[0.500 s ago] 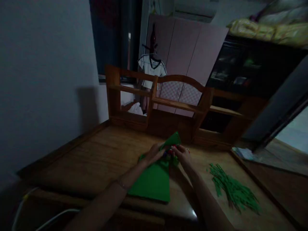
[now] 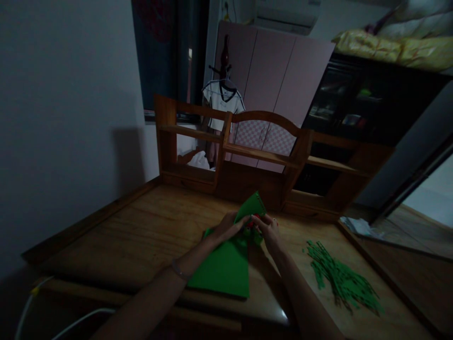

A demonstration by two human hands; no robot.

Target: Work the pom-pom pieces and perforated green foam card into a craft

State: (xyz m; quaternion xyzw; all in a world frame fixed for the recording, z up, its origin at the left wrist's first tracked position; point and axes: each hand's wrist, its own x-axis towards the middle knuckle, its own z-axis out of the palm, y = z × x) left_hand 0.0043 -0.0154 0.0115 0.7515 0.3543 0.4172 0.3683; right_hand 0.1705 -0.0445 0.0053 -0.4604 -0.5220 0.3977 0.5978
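A thin green sheet [image 2: 249,208] with small marks along its edge stands tilted up from the table. My left hand [image 2: 228,227] is closed on its lower part, fingers pressed together. My right hand [image 2: 268,231] meets it from the right, its fingers pinched at a small red object [image 2: 255,218] whose kind is partly hidden by the fingers. Small green pieces [image 2: 257,237] show just under the right fingers. Beneath the left hand lies a flat stack of green sheets [image 2: 222,269] near the table's front edge.
On the right of the wooden table [image 2: 148,222] lies a loose heap of green cut strips [image 2: 345,281]. A wooden shelf rack [image 2: 262,152] runs along the back edge. Some papers [image 2: 359,225] lie beyond the right edge. A white cable [image 2: 26,307] hangs at the front left.
The raised green sheet has bent a little to the left and its marked edge faces me more. Both hands stay close together with slight finger movement.
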